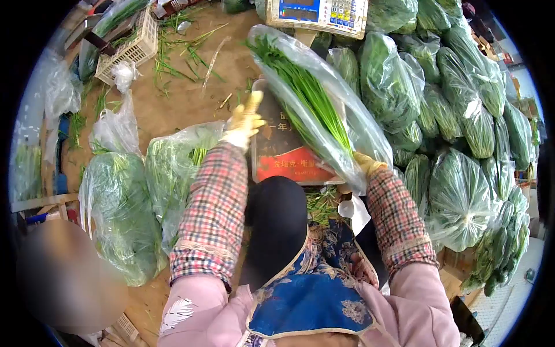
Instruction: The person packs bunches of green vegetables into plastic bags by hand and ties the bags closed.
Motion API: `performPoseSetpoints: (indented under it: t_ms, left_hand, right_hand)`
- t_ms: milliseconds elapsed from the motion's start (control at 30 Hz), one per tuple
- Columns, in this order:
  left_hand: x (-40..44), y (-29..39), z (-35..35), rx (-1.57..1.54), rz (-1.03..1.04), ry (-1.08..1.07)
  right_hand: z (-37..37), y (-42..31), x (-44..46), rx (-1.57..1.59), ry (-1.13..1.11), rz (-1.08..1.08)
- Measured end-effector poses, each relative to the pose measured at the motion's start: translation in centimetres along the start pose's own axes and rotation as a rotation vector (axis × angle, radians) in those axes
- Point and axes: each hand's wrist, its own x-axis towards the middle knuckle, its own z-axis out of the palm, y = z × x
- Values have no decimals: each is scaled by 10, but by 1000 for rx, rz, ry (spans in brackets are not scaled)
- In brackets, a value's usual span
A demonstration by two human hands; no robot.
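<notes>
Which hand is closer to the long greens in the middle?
Right. The right hand is at the lower end of the long greens; the left hand is apart from them, off to their left.

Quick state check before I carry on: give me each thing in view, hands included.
Left hand: gloved, open, fingers spread, holding nothing
Right hand: gloved, closed on the bag's lower end
Bag of long greens: filled, slanted above the scale plate
Scale plate: partly covered from view
Scale display: reading illegible
Bags at right: filled, piled up
Bags at left: filled, lying side by side
</notes>
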Motion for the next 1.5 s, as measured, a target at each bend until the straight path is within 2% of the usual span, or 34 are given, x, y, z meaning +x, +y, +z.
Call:
performPoseSetpoints:
  t_ms: [100,133,167,200,233,267,333,400,433,467,500,533,567,600,633,667,700,733,767,833,867,933,967,1000,1067,1133,1167,1200,1267,1300,1367,1433,1467,1500]
  left_hand:
    - [-22,23,62,193,149,166]
    - [13,0,65,189,259,247]
    - [47,-24,68,195,369,328]
    - [47,-18,63,-157,203,18]
    - [39,-13,65,18,288,79]
    - [29,-10,64,21,285,82]
    - [-35,17,57,-115,295,31]
    - [-74,-5,11,-128,534,26]
    - [-97,-7,6,-176,546,-29]
    - [-122,-10,3,-223,560,-84]
    - [-149,-25,-19,-30,622,41]
    - [-160,-35,-30,164,683,113]
    - [-160,-66,-49,321,775,314]
    - [-163,-93,-81,617,770,488]
    - [-162,-127,-106,707,647,633]
    - [-162,-157,-134,859,376,643]
    - [-164,-174,-137,988,314,701]
    - [-168,-178,-137,1115,247,757]
    - [-168,-181,-136,1087,229,658]
    - [-169,-162,-127,1002,241,500]
    - [-160,-164,-132,987,243,506]
    - [-128,-184,-145,639,183,602]
    - [-107,-206,-154,813,225,717]
    - [-108,-199,-151,801,226,719]
    - [-116,-172,-147,1063,57,661]
    - [-124,-171,-136,1196,184,556]
    - [-129,-170,-131,1202,323,516]
    - [-126,-175,-123,1193,281,450]
    - [-122,-218,-109,722,352,321]
    - [-124,-224,-101,434,346,258]
    - [-129,-240,-97,531,382,166]
    - [-149,-210,-96,682,611,152]
    - [-153,-199,-99,680,608,150]
    - [-158,-190,-108,355,494,150]
  right_hand:
    - [23,12,23,7,279,-32]
    - [34,17,31,27,431,-88]
    - [18,-20,-5,-1,586,-91]
    - [14,-28,-13,46,781,-320]
    - [12,-31,-11,2,794,-356]
    - [11,-32,-8,-43,806,-392]
    - [30,-13,23,14,767,-380]
    - [36,-8,38,44,632,-300]
    - [38,-5,45,55,565,-258]
    - [36,-3,45,82,706,-334]
    - [32,-14,37,39,630,-308]
    - [32,-1,41,142,656,-476]
    - [29,-2,38,114,589,-385]
    - [23,-9,26,79,574,-422]
    - [21,-8,23,8,581,-402]
    - [19,-6,18,-64,587,-377]
    - [20,-8,10,-76,587,-384]
    - [19,-10,0,-170,649,-508]
    - [15,-14,-9,-266,710,-635]
    - [1,-67,-55,22,557,-670]
    - [0,-93,-72,170,504,-682]
    - [-4,-142,-85,299,365,-826]
    - [1,-162,-81,308,314,-875]
    - [7,-181,-74,316,261,-923]
    - [24,-224,-39,318,-35,-802]
    - [46,-275,-28,176,-203,-756]
    - [67,-287,-5,11,-123,-856]
    - [91,-293,21,-155,-40,-951]
    - [126,-297,42,-246,79,-959]
    - [129,-298,38,-324,40,-864]
    - [123,-295,40,-466,-55,-772]
    - [114,-293,37,-708,-188,-631]
    - [111,-294,34,-709,-192,-629]
    - [109,-295,29,-749,-223,-655]
